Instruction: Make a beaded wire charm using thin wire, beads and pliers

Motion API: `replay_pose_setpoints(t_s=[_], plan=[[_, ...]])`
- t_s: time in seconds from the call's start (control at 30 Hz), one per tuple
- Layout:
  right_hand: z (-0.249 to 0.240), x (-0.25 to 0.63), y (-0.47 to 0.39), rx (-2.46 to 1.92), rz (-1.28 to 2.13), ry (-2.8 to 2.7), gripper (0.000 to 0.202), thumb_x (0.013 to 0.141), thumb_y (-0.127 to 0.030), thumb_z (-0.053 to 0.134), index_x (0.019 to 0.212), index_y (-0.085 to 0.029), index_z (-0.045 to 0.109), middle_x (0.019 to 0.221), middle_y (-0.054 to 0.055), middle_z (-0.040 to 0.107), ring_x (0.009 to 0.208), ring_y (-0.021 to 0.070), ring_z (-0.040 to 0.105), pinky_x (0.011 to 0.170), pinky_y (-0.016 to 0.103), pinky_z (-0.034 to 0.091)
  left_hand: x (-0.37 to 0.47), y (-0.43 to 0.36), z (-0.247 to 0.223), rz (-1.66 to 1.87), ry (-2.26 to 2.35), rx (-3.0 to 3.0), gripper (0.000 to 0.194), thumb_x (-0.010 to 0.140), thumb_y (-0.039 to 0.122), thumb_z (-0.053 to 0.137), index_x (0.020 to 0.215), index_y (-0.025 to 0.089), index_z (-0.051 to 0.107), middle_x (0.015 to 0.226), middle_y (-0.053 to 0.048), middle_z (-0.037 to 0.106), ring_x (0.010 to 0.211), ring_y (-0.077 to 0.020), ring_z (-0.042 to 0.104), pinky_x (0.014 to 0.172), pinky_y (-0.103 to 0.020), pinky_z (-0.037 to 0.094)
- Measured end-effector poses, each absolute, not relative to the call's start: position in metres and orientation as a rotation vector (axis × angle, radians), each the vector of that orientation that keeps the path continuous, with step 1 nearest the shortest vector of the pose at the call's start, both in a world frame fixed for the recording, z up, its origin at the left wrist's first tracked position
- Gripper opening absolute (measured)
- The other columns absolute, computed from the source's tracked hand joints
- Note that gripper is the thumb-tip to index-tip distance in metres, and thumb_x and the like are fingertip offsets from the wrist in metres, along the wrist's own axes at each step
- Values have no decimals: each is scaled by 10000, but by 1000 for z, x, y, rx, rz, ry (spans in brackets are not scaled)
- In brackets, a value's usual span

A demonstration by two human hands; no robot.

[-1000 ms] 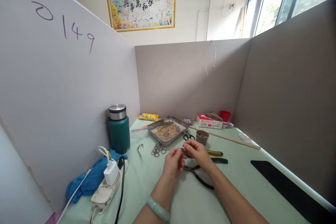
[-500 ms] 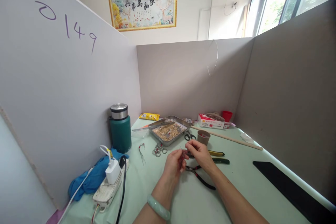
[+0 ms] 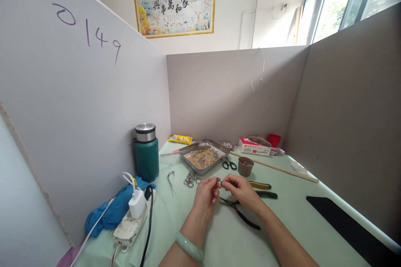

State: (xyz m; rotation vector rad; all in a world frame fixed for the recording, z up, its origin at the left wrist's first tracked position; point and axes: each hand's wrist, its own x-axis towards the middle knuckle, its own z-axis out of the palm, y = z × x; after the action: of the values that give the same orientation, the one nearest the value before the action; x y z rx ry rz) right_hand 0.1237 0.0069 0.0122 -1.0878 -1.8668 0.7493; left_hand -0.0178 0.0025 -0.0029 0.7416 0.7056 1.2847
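The left hand [image 3: 206, 194] and right hand [image 3: 239, 188] each hold a narrow grip on a small workpiece [image 3: 221, 182], too fine to identify, at near-touching fingertips. Black-handled pliers [image 3: 247, 219] lie partly beneath the right hand, inboard of the counter [image 3: 232, 246] edges; free room extends rightward to the black strip [image 3: 344, 226].

The tray [image 3: 214, 164] is shiny metal, the stick [image 3: 282, 167] matt wood, the bangle [image 3: 189, 248] smooth and glossy.

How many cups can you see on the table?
2. The brown cup stands just beyond the right hand; the red cup is at the back, by the box. More could be hidden behind things.
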Motion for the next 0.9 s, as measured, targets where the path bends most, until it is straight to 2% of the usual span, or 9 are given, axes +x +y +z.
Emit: replay_pose_setpoints(t_s=[0.17,0.4,0.57,0.67,0.8,0.9], plan=[[13,120,6,-1101,696,-1843,201,759,-329,493,685,-180,606,561,-37,478,533,107,398,498,212,309,-18,3,-4,1285,756,758,348,581,357,685,782,86,601,613,7,519,403,-22,365,342,-163,176],[9,113,6,-1176,606,-1749,188,746,-299,477,650,-172,577,544,-37,486,510,105,412,481,204,326,-18,5,-6,1311,854,882,379,584,390,673,800,85,613,603,5,521,416,-30,343,373,-178,189],[8,108,4,-1242,472,-1687,190,743,-301,480,616,-175,544,543,-25,508,520,116,441,498,213,341,-16,7,-7,1375,1027,1073,233,636,320,619,716,102,636,528,13,526,401,-49,340,415,-202,233],[7,105,2,-1274,381,-1675,189,747,-299,476,610,-181,533,544,-16,524,522,126,460,509,223,343,-16,5,-5,1419,1129,1192,125,645,240,610,646,122,650,516,2,547,458,-82,410,493,-223,300],[5,102,1,-1306,260,-1677,188,757,-295,467,614,-189,527,560,2,550,534,143,482,534,241,341,-14,-3,-1,1466,1359,1665,139,720,177,537,679,157,668,651,-34,611,633,-130,511,628,-244,349],[4,101,1,-1312,188,-1689,182,764,-291,462,627,-192,528,600,21,573,568,159,501,564,256,343,-12,-8,-1,1368,1546,2036,229,789,162,447,707,160,661,699,-57,608,655,-140,529,631,-246,357]])
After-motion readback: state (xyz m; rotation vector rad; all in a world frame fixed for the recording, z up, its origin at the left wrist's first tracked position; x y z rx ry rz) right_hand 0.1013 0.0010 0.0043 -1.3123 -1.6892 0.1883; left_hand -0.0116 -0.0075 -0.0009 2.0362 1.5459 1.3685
